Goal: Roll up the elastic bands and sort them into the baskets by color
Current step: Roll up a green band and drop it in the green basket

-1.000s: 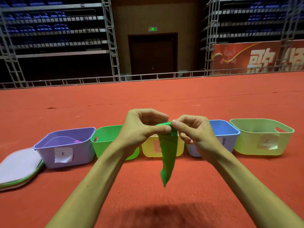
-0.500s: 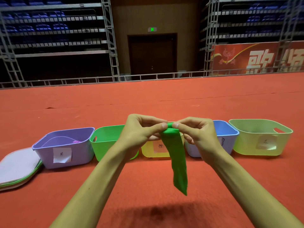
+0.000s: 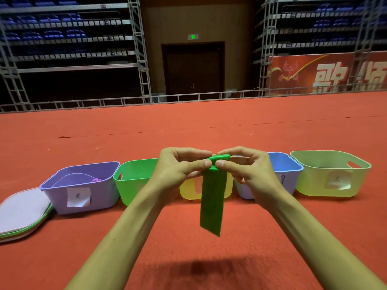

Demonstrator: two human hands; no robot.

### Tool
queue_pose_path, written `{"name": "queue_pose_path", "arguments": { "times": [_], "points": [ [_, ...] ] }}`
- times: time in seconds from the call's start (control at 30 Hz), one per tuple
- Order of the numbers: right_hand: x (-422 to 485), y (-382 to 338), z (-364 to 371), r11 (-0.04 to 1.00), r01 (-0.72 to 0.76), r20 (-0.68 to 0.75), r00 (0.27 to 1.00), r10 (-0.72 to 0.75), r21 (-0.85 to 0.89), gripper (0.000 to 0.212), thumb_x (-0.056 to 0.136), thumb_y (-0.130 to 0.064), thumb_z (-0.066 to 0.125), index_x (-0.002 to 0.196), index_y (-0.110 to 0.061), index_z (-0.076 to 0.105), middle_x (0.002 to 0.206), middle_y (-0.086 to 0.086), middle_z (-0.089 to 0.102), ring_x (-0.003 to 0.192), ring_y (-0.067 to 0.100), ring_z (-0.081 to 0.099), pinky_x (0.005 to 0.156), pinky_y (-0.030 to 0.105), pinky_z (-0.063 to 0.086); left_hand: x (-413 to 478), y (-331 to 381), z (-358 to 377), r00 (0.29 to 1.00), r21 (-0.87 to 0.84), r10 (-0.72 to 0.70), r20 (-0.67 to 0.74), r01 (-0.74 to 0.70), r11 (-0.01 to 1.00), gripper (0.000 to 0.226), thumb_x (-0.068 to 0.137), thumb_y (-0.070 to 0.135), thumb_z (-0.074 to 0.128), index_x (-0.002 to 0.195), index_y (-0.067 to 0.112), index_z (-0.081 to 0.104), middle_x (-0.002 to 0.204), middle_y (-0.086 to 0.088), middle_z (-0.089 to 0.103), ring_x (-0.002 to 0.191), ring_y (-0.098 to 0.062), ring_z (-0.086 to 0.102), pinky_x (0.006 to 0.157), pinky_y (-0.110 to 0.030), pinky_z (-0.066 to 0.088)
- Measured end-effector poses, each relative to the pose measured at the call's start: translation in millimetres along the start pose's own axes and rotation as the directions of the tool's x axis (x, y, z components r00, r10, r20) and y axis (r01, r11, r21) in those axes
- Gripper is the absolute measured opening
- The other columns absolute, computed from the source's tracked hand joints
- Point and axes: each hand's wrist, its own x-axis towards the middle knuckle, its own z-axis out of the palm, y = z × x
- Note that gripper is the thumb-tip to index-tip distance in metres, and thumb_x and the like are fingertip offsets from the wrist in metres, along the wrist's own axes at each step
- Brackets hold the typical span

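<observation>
Both hands, left hand (image 3: pixel 178 170) and right hand (image 3: pixel 249 172), pinch the green band's (image 3: pixel 212 201) rolled top.

The green band (image 3: pixel 212 201) has untwisted flat (roll thicker).

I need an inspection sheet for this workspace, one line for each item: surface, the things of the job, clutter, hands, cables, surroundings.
Surface: red carpet, with a few wrinkles.
Job's things: green band, top rolled, tail hanging free; five baskets in a row: purple basket, green basket, yellow basket, blue basket, pale green basket; a purple piece lies in the purple one.
Clutter: stack of flat sheets left of the purple basket.
Hands: left hand and right hand both pinch the band's rolled top.
Cables: nothing seen.
Surroundings: dark door, red banner, tiers of blue seats.
</observation>
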Motion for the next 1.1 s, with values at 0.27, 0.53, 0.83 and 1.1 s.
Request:
{"name": "queue_pose_path", "arguments": {
  "times": [0.27, 0.53, 0.83, 1.1],
  "points": [
    [1.4, 5.9, -2.1, 0.993, 0.043, 0.003, 0.999, -0.043, 0.108, 0.018, 0.084, -0.007, 0.072, 0.100, -0.008, 0.081, 0.074, 0.008, 0.069, 0.050, 0.017, 0.032, 0.045, 0.020, 0.027, 1.3, 3.4, 0.2, 0.999, -0.050, -0.030, -0.034, 0.028, 0.998, 0.021, 0.079, -0.014, 0.073, 0.093, 0.001, 0.077, 0.094, -0.018, 0.078, 0.087, -0.020, 0.075, 0.073, -0.023, 0.058],
    [-2.3, 8.6, 8.2, 0.992, 0.125, -0.096, 0.988, -0.122, 0.027, 0.013, 0.085, -0.010, 0.078, 0.098, -0.005, 0.081, 0.068, 0.008, 0.071, 0.047, 0.010, 0.039, 0.046, 0.017, 0.034, 1.0, 0.6, -2.2, 0.998, -0.100, -0.054, -0.035, 0.050, 0.994, 0.024, 0.081, -0.014, 0.071, 0.103, -0.003, 0.074, 0.099, -0.021, 0.076, 0.091, -0.022, 0.075, 0.077, -0.023, 0.059],
    [-4.6, 22.3, 12.4, 0.963, 0.260, -0.097, 0.959, -0.267, -0.074, 0.026, 0.083, 0.003, 0.080, 0.091, -0.021, 0.084, 0.081, 0.002, 0.080, 0.072, 0.018, 0.062, 0.068, 0.024, 0.052, 1.8, -3.6, -1.1, 0.988, -0.239, -0.139, -0.061, 0.121, 0.963, 0.040, 0.061, 0.001, 0.081, 0.099, -0.006, 0.070, 0.096, -0.022, 0.075, 0.085, -0.022, 0.076, 0.071, -0.022, 0.059],
    [1.7, 19.4, 11.4, 0.998, 0.057, -0.035, 0.998, -0.056, 0.025, 0.024, 0.083, -0.029, 0.077, 0.096, -0.008, 0.077, 0.074, 0.003, 0.072, 0.047, 0.007, 0.047, 0.044, 0.017, 0.034, -3.0, -0.5, 0.6, 0.993, -0.162, -0.057, -0.103, 0.040, 0.986, 0.029, 0.074, -0.018, 0.075, 0.095, 0.001, 0.067, 0.096, -0.018, 0.078, 0.090, -0.022, 0.077, 0.080, -0.025, 0.061]
  ]
}}
